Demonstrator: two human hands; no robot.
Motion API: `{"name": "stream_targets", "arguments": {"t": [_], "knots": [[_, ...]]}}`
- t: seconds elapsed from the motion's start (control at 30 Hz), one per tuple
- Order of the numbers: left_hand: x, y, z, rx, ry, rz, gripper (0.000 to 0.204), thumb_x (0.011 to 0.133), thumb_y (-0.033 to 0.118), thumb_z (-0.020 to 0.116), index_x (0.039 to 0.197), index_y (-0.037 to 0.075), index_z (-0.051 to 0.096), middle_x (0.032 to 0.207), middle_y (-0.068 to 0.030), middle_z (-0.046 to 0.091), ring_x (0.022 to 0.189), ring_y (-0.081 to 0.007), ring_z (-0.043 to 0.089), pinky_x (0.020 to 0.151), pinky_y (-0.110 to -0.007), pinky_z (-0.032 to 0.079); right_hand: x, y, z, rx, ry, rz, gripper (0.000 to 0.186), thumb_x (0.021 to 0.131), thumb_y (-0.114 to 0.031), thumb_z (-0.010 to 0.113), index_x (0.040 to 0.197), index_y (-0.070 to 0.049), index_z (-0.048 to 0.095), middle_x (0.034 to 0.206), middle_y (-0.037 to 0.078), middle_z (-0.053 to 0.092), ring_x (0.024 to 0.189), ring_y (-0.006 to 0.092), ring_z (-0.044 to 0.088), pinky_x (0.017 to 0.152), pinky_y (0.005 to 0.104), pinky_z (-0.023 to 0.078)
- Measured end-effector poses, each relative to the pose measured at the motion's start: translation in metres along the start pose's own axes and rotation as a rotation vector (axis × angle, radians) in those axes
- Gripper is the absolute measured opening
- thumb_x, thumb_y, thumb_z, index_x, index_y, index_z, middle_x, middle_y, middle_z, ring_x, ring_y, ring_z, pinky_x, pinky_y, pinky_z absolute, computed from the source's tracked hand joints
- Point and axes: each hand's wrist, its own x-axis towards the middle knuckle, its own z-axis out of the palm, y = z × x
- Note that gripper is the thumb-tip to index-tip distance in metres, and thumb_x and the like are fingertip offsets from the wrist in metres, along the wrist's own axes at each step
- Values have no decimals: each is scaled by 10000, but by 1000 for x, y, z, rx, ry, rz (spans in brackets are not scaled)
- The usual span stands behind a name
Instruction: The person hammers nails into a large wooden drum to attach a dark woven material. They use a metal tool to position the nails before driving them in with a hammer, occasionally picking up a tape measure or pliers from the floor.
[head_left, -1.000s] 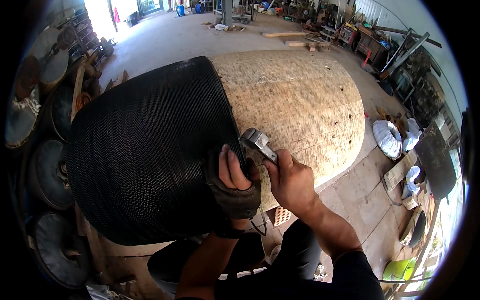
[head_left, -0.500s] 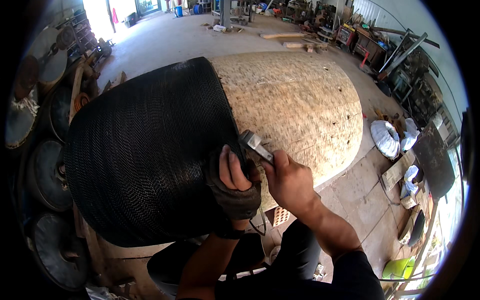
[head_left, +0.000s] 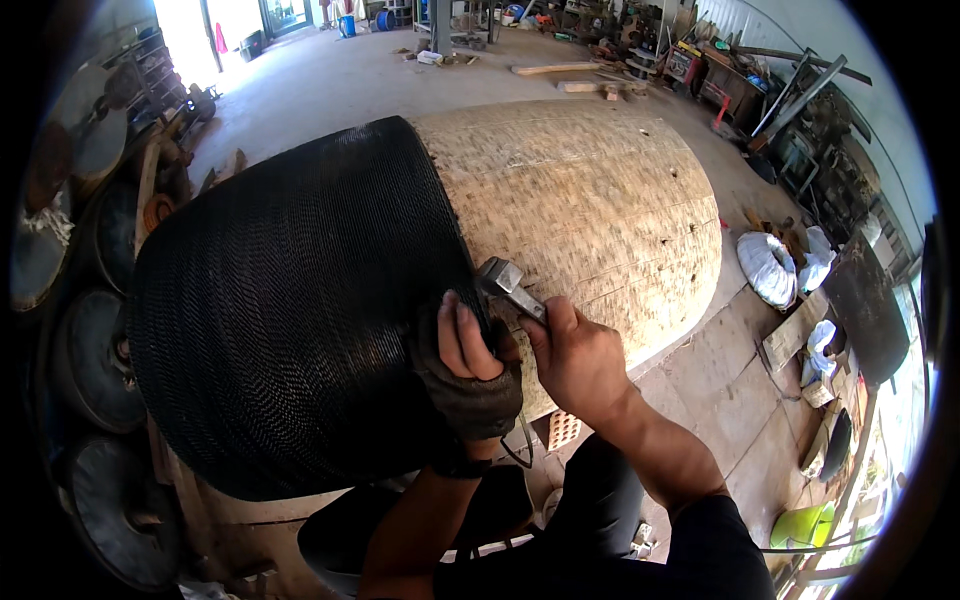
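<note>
A large drum lies on its side in front of me. Its left half is wound with tight rows of black cord (head_left: 300, 280), and the right half is a bare, speckled wooden surface (head_left: 590, 190). My right hand (head_left: 580, 355) is closed round the handle of a hammer (head_left: 504, 278), whose metal head rests at or just above the winding's edge. Beside it my left hand (head_left: 465, 370), in a dark fingerless glove, presses against that edge with curled fingers. Whatever its fingertips pinch is hidden. A thin cord (head_left: 524, 450) loops down below the left hand.
Dark round discs (head_left: 105, 355) line the left side. To the right on the floor are a white wrapped coil (head_left: 767, 270), boards (head_left: 793, 338) and a yellow-green bucket (head_left: 802, 527). Long wooden pieces (head_left: 558, 68) lie behind the drum. A perforated brick (head_left: 563, 430) sits below its near side.
My view has shifted slightly. Both hands and the hammer keep nearly the same place at the winding's edge.
</note>
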Motion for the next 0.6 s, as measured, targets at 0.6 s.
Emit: {"name": "stream_targets", "arguments": {"t": [0.6], "knots": [[1,0,2,-6,9,10,439,1058,211,539,1396,-49,436,1332,-230,558,1137,-369,648,914,-468,576,-1,1,-4,88,98,-27,227,980,-174,676,966,-30,500,685,197,634,544,399,645,470,469,506]]}}
